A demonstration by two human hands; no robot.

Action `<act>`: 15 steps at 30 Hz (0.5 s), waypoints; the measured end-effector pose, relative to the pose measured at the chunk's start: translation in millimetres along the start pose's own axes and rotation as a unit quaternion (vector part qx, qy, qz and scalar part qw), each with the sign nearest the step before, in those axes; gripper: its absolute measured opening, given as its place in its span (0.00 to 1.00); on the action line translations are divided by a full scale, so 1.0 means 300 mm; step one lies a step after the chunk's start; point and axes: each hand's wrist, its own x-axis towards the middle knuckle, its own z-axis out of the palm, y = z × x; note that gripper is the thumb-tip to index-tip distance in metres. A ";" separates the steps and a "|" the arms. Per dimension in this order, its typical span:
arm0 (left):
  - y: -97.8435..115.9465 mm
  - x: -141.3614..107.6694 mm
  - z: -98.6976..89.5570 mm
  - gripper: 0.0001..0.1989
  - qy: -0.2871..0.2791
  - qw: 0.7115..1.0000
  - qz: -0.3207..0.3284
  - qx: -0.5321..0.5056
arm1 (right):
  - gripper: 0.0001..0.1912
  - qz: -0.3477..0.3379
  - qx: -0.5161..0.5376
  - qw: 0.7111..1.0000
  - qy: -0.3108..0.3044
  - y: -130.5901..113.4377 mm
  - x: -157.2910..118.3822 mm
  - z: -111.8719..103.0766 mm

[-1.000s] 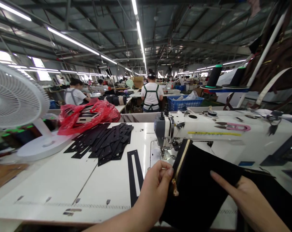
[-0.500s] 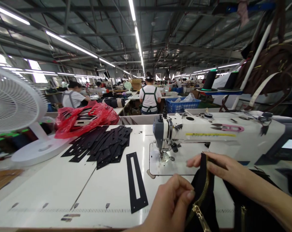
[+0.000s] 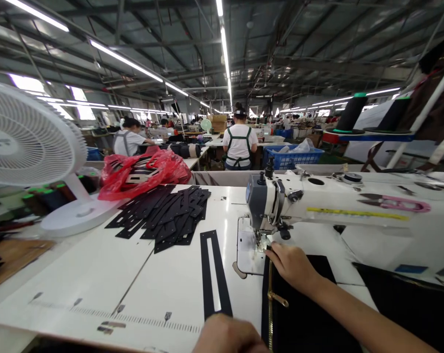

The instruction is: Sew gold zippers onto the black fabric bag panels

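Note:
A black fabric piece [image 3: 310, 309] with a brass zipper [image 3: 270, 314] lies on the sewing table, the zipper running from the presser foot toward me. Its gold pull [image 3: 279, 299] sticks out to the right. My right hand [image 3: 293, 267] pinches the far end of the zipper right at the needle of the white sewing machine [image 3: 266, 206]. My left hand [image 3: 229, 336] is curled at the bottom edge, left of the zipper and over the near end of a slotted black strip [image 3: 208, 274]. What its fingers hold is hidden.
A pile of slotted black strips [image 3: 170, 215] lies left of the machine, before a red plastic bag [image 3: 144, 171]. A white fan [image 3: 26, 152] stands at far left. Pink-handled snips [image 3: 394, 202] rest on the machine arm. Dark fabric [image 3: 409, 299] lies at right. Co-workers sit ahead.
My right hand has brought the zipper's far end forward and left to the needle. The fabric now lies flatter on the table. My left hand has moved down and left. The view has shifted.

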 end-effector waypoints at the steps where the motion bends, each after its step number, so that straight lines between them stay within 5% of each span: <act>1: 0.014 0.022 -0.037 0.13 0.026 0.996 0.060 0.065 | 0.16 -0.006 0.004 1.000 0.001 -0.006 0.010 0.010; 5: 0.030 0.129 -0.116 0.44 0.011 0.952 0.209 0.226 | 0.15 -0.033 0.026 0.999 0.016 -0.005 -0.012 -0.025; 10: 0.010 0.184 -0.124 0.46 -0.042 0.931 0.221 0.288 | 0.22 0.119 -0.020 0.990 0.079 0.137 -0.161 -0.105; 12: 0.011 0.192 -0.124 0.48 -0.048 0.931 0.210 0.294 | 0.25 0.200 -0.028 0.978 0.051 0.192 -0.207 -0.110; 15: 0.012 0.211 -0.123 0.51 -0.047 0.928 0.197 0.314 | 0.24 0.229 -0.014 0.973 0.037 0.223 -0.230 -0.089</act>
